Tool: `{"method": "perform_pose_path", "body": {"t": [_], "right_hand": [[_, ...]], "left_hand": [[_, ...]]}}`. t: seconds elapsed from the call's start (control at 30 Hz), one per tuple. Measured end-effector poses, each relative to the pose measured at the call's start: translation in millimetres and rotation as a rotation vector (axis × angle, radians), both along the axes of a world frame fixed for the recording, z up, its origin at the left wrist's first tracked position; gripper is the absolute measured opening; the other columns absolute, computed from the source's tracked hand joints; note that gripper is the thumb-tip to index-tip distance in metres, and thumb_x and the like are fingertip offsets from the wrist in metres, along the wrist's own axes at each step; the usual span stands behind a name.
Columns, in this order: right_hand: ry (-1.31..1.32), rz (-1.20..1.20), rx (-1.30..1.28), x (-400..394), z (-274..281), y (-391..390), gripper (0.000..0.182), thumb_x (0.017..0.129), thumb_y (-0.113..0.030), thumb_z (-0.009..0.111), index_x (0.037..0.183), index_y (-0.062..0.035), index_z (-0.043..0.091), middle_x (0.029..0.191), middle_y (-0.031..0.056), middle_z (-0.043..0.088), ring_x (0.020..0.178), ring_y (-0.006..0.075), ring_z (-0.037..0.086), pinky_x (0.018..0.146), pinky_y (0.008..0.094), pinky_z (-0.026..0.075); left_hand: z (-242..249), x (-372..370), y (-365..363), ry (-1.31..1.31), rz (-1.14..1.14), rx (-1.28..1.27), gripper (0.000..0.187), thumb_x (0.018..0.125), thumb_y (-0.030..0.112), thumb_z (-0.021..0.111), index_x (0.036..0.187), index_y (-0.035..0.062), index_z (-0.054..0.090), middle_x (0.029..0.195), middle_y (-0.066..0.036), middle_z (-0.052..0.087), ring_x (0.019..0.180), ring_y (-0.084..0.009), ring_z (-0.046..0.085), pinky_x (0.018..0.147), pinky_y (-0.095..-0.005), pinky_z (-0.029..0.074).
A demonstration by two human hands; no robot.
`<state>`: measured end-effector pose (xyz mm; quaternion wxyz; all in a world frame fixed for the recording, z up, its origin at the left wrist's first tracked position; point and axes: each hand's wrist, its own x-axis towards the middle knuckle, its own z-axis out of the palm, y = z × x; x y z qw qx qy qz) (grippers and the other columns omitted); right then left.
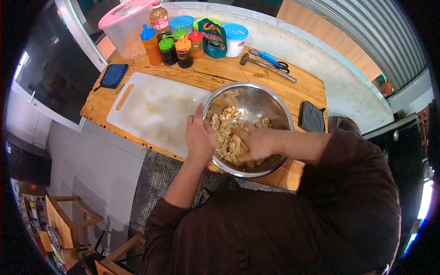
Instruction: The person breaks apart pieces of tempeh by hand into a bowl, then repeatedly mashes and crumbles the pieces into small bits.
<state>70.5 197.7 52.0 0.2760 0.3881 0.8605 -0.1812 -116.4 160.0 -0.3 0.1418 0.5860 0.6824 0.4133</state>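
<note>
A steel bowl (286,107) stands on the wooden table, holding a lumpy, light-brown mixture (223,133). At its left rim is my left hand (200,136), closed on the rim with the thumb side toward the bowl. Inside the bowl, my right hand (259,143) reaches in from the right, its fingers spread on the mixture and slightly blurred. Left of the bowl lies a white cutting board (151,110) with a faint brownish stain.
Sauce bottles (152,48), lidded tubs (236,41) and a large pink-lidded container (128,32) line the back edge. A hammer (270,68) and scissors (275,62) lie back right. Dark cloths (113,75) rest at both sides. A wooden stool (66,220) stands lower left.
</note>
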Motion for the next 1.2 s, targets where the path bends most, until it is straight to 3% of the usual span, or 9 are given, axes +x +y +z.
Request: {"method": "perform_pose_path", "body": {"t": [0.1,0.27,0.47,0.57,0.6,0.8,0.87,0.97,1.2], "right_hand": [[-0.159,0.165,0.006,26,-29,-7,0.091,0.090,-0.031,0.060,0.156,-0.0106,0.002,0.151,0.0371,0.011,0.123,0.0526,0.047,0.101,0.0503,0.046],[0.187,-0.046,0.093,4,-58,30,0.040,0.086,-0.015,0.058,0.121,0.0023,0.052,0.124,0.0358,0.053,0.097,0.0456,0.064,0.084,0.0499,0.054],[0.175,-0.167,0.078,-32,-48,60,0.032,0.081,-0.010,0.060,0.110,0.0032,0.060,0.101,0.0233,0.068,0.097,0.0331,0.068,0.079,0.0447,0.055],[0.108,-0.168,-0.119,-42,-70,76,0.053,0.079,-0.012,0.066,0.130,-0.0020,0.053,0.111,0.0257,0.064,0.095,0.0345,0.068,0.073,0.0457,0.057],[0.128,-0.272,-0.320,-40,-11,53,0.066,0.082,-0.016,0.068,0.141,0.0013,0.043,0.111,0.0226,0.065,0.094,0.0325,0.068,0.065,0.0399,0.060],[0.211,-0.537,-0.447,-2,0,105,0.067,0.084,-0.034,0.067,0.136,0.0033,0.048,0.108,0.0183,0.067,0.088,0.0298,0.068,0.059,0.0333,0.061],[0.334,-0.475,-0.321,-21,-47,112,0.062,0.085,-0.037,0.065,0.130,0.0038,0.052,0.105,0.0180,0.068,0.089,0.0294,0.068,0.060,0.0363,0.060],[0.624,-0.274,0.027,-66,-72,72,0.051,0.085,-0.037,0.058,0.112,0.0061,0.063,0.131,0.0299,0.053,0.097,0.0428,0.065,0.092,0.0452,0.050],[0.489,0.601,0.304,11,-53,0,0.045,0.085,-0.016,0.055,0.128,-0.0060,0.054,0.127,0.0302,0.048,0.074,0.0410,0.065,0.068,0.0464,0.055]], "left_hand": [[-2,-5,1,-0.013,-0.017,0.031,0.050,0.087,-0.001,0.050,0.137,0.0000,0.048,0.100,-0.025,0.055,0.088,-0.0411,0.058,0.080,-0.0467,0.048],[8,-1,-2,-0.023,-0.010,-0.019,0.050,0.087,-0.002,0.050,0.137,0.0007,0.048,0.100,-0.024,0.055,0.088,-0.0404,0.058,0.079,-0.0463,0.049],[4,-2,1,0.017,-0.001,0.001,0.052,0.084,-0.003,0.052,0.136,-0.0001,0.049,0.103,-0.025,0.056,0.089,-0.0420,0.059,0.078,-0.0476,0.049],[2,-2,1,0.090,0.011,0.021,0.053,0.083,-0.004,0.051,0.136,-0.0013,0.049,0.104,-0.026,0.056,0.092,-0.0431,0.059,0.080,-0.0478,0.050],[5,-4,1,0.078,0.003,0.018,0.053,0.083,-0.004,0.050,0.135,-0.0015,0.049,0.105,-0.027,0.056,0.093,-0.0434,0.059,0.081,-0.0480,0.050],[10,-2,4,0.031,-0.036,-0.020,0.052,0.083,-0.004,0.050,0.135,-0.0020,0.049,0.106,-0.028,0.057,0.095,-0.0443,0.059,0.083,-0.0491,0.049],[8,-1,7,0.050,-0.035,-0.041,0.052,0.083,-0.003,0.050,0.135,-0.0014,0.049,0.105,-0.027,0.057,0.095,-0.0440,0.059,0.083,-0.0490,0.049],[4,-1,11,0.056,-0.001,-0.005,0.051,0.085,-0.002,0.050,0.136,0.0000,0.049,0.105,-0.026,0.057,0.095,-0.0432,0.059,0.083,-0.0486,0.049],[12,1,6,0.048,0.042,-0.040,0.049,0.087,-0.001,0.051,0.137,0.0010,0.049,0.105,-0.026,0.056,0.094,-0.0435,0.058,0.082,-0.0485,0.049]]}}
